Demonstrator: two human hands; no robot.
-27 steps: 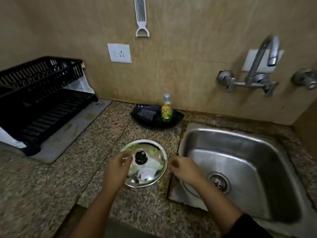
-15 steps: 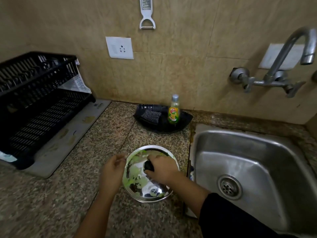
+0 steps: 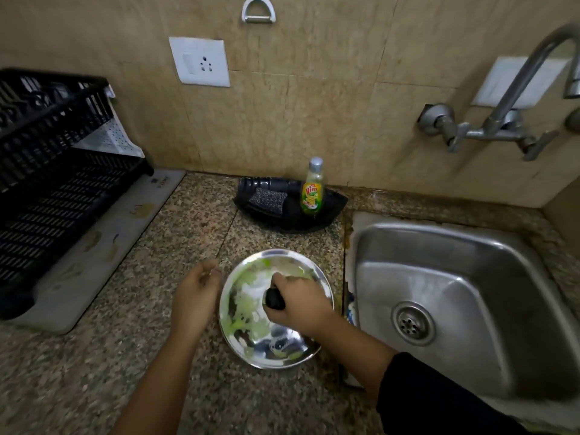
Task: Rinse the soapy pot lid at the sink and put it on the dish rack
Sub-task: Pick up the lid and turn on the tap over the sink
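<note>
Moved onto black knob of round, soap-smeared steel pot lid: right hand, fingers pinching it; left hand loosely curled just beside lid's rim, holding nothing.

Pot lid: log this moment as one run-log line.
pot lid: soapy, on counter | right hand: gripping knob | left hand: beside rim | sink: empty | tap: no water
</note>
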